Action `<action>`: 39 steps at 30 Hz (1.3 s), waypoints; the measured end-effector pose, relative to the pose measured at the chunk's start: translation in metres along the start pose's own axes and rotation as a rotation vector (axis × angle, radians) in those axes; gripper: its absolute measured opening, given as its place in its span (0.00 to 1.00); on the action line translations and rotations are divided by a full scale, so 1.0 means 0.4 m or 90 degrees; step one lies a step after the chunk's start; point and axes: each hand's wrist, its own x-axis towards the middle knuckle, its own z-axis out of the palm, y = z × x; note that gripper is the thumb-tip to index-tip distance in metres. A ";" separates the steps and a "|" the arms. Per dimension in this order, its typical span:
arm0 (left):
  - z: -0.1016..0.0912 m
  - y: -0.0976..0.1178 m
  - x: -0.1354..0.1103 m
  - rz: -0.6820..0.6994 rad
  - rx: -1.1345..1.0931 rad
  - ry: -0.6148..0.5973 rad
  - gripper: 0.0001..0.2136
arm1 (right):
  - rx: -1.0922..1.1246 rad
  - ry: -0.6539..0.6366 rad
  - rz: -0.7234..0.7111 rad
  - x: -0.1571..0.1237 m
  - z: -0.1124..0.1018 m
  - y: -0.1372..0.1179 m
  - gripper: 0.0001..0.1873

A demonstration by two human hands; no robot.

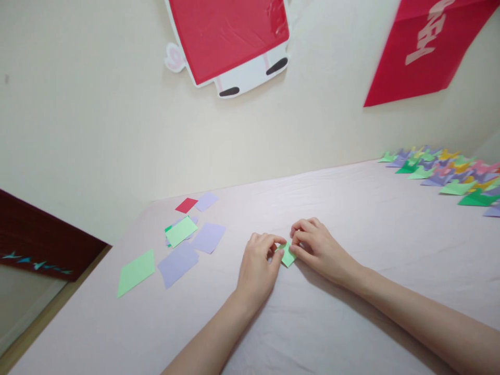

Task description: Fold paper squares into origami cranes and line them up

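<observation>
A small folded piece of light green origami paper point(288, 256) lies on the pale sheet between my two hands. My left hand point(258, 260) pinches its left corner between thumb and forefinger. On the opposite side, my right hand point(318, 249) has its thumb and forefinger closed at the right corner, with the other fingers curled above. The fingertips cover both side corners of the paper.
To the left lie loose squares: light green point(136, 272), lavender point(178, 263) and red point(186, 205), some in a small stack point(182, 230). Rows of folded paper figures point(455, 174) stand at the far right by the wall. The sheet's left edge point(70, 307) drops off.
</observation>
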 end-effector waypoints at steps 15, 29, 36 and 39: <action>-0.032 0.017 -0.002 0.154 0.298 -0.111 0.15 | -0.116 -0.115 -0.247 -0.008 -0.016 0.006 0.10; -0.020 0.019 0.010 0.243 0.369 -0.085 0.05 | 0.015 -0.102 -0.163 -0.006 -0.032 0.021 0.12; -0.003 0.010 0.029 0.308 0.417 -0.069 0.04 | 0.064 -0.082 -0.112 0.002 -0.038 0.049 0.11; 0.005 0.006 0.035 0.306 0.427 -0.053 0.04 | 0.078 -0.089 -0.096 0.004 -0.036 0.055 0.09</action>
